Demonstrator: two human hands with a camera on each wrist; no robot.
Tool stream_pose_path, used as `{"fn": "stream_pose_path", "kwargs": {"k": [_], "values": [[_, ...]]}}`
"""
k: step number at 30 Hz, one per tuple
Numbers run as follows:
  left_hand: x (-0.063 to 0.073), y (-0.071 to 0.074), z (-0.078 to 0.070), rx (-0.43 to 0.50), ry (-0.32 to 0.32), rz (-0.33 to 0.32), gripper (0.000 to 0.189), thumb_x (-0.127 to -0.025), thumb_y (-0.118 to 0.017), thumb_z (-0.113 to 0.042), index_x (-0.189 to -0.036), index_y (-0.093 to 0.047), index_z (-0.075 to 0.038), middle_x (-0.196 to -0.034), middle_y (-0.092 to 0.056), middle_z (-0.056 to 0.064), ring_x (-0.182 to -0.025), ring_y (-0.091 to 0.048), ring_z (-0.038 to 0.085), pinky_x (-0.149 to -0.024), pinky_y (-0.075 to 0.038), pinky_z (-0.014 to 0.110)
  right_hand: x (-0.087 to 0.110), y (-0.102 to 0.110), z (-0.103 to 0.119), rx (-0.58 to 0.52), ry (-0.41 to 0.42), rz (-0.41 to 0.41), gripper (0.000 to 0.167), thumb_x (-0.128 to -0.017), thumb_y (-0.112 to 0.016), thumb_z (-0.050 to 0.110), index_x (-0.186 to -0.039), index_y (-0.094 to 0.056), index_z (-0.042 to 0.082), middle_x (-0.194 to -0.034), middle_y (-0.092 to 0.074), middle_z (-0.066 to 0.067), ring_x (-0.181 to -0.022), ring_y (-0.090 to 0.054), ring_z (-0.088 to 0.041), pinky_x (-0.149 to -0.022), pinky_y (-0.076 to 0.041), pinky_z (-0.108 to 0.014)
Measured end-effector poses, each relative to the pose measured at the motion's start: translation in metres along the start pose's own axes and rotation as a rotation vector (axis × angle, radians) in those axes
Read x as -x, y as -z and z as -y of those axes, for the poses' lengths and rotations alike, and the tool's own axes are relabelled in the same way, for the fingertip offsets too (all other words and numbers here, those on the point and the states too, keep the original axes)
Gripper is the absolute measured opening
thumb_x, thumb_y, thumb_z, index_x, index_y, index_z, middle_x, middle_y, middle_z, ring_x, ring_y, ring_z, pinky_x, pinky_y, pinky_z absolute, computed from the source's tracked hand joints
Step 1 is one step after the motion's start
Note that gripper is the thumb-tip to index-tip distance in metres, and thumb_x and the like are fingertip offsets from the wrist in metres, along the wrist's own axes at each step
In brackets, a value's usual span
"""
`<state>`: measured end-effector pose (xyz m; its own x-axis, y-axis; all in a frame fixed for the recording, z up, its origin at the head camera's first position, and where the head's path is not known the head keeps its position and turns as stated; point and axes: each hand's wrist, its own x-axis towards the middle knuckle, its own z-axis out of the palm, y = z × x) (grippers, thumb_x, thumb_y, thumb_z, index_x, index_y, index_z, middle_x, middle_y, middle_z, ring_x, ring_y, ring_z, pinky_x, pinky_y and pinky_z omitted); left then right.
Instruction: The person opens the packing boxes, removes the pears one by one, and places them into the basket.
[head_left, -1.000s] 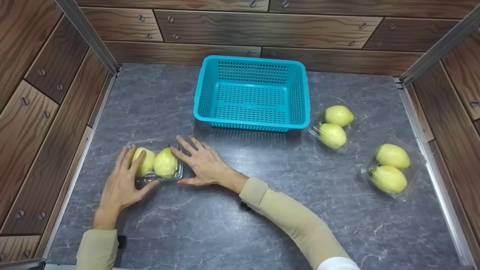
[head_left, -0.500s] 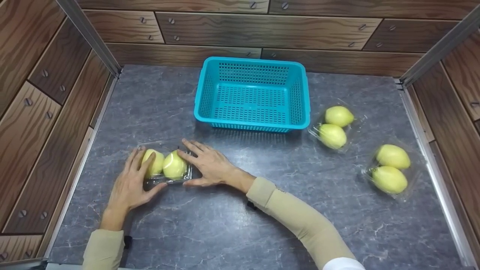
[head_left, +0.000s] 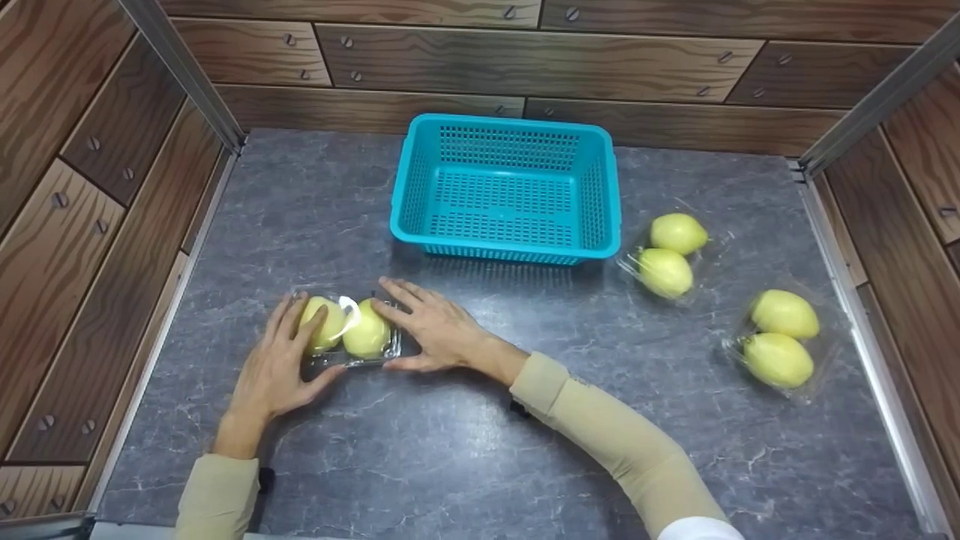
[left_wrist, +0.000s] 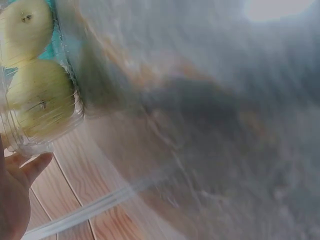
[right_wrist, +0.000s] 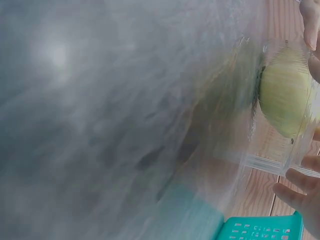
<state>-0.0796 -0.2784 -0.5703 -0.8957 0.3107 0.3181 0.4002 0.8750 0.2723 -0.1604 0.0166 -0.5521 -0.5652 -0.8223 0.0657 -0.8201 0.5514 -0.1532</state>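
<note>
A clear plastic clamshell pack (head_left: 351, 358) with two pale yellow-green fruits stands on the table at the left in the head view; whether they are pears or lemons I cannot tell. My left hand (head_left: 271, 369) lies along its left end, fingers over the lid and thumb by the front edge. At the other end, my right hand (head_left: 442, 330) touches the pack with spread, straight fingers. In the left wrist view both fruits (left_wrist: 40, 97) show through the ribbed plastic, beside the left thumb. One fruit (right_wrist: 284, 92) appears in the right wrist view, near the right fingers.
A turquoise perforated basket (head_left: 401, 217) with nothing in it stands at the back middle. To its right are two more clear packs of paired fruits, one nearer the basket (head_left: 666, 272) and another (head_left: 780, 360) by the right rail. Wood-patterned walls (head_left: 540, 64) enclose the grey table.
Both hands and the clamshell pack between them have moved to the right across the table. The basket and the other two packs stay in place.
</note>
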Motion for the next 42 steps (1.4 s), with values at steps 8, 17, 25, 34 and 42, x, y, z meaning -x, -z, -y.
{"fn": "stream_pose_path", "kwargs": {"k": [8, 17, 25, 34, 42], "values": [[-0.004, -0.002, -0.009, 0.006, -0.011, 0.005, 0.094, -0.079, -0.084, -0.053, -0.155, -0.05, -0.011, -0.164, -0.04, 0.026, -0.154, -0.033, 0.05, -0.106, -0.051, 0.072, 0.011, -0.001, -0.006, 0.023, 0.013, -0.036, 0.098, -0.092, -0.057, 0.079, -0.167, -0.031, 0.021, -0.175, -0.024, -0.016, -0.158, -0.037, -0.039, -0.124, -0.045, -0.054], [-0.01, -0.006, -0.019, -0.009, -0.016, 0.031, 0.092, -0.081, -0.082, -0.056, -0.156, -0.049, -0.014, -0.163, -0.041, 0.024, -0.154, -0.034, 0.05, -0.103, -0.054, 0.071, 0.023, 0.002, -0.014, 0.025, 0.015, -0.05, 0.099, -0.091, -0.059, 0.078, -0.166, -0.033, 0.02, -0.174, -0.027, -0.017, -0.156, -0.039, -0.038, -0.123, -0.046, -0.055], [-0.017, -0.01, -0.032, -0.014, -0.02, 0.066, 0.09, -0.085, -0.078, -0.058, -0.157, -0.048, -0.014, -0.164, -0.041, 0.024, -0.154, -0.036, 0.05, -0.105, -0.055, 0.069, 0.036, 0.005, -0.023, 0.046, 0.011, -0.046, 0.098, -0.091, -0.058, 0.079, -0.166, -0.032, 0.021, -0.174, -0.028, -0.014, -0.156, -0.04, -0.036, -0.123, -0.046, -0.052], [-0.029, -0.017, -0.046, 0.002, -0.034, 0.059, 0.09, -0.086, -0.077, -0.058, -0.157, -0.048, -0.013, -0.164, -0.04, 0.025, -0.154, -0.035, 0.051, -0.109, -0.053, 0.068, 0.051, 0.01, -0.034, 0.05, 0.009, -0.063, 0.099, -0.09, -0.06, 0.078, -0.165, -0.035, 0.019, -0.173, -0.031, -0.016, -0.154, -0.043, -0.039, -0.121, -0.047, -0.057], [-0.034, -0.023, -0.061, 0.0, -0.035, 0.066, 0.09, -0.087, -0.075, -0.06, -0.158, -0.047, -0.012, -0.164, -0.041, 0.025, -0.153, -0.037, 0.052, -0.107, -0.054, 0.069, 0.066, 0.012, -0.042, 0.019, -0.005, -0.07, 0.097, -0.09, -0.063, 0.075, -0.165, -0.035, 0.02, -0.174, -0.03, -0.015, -0.155, -0.042, -0.039, -0.122, -0.046, -0.058]]}}
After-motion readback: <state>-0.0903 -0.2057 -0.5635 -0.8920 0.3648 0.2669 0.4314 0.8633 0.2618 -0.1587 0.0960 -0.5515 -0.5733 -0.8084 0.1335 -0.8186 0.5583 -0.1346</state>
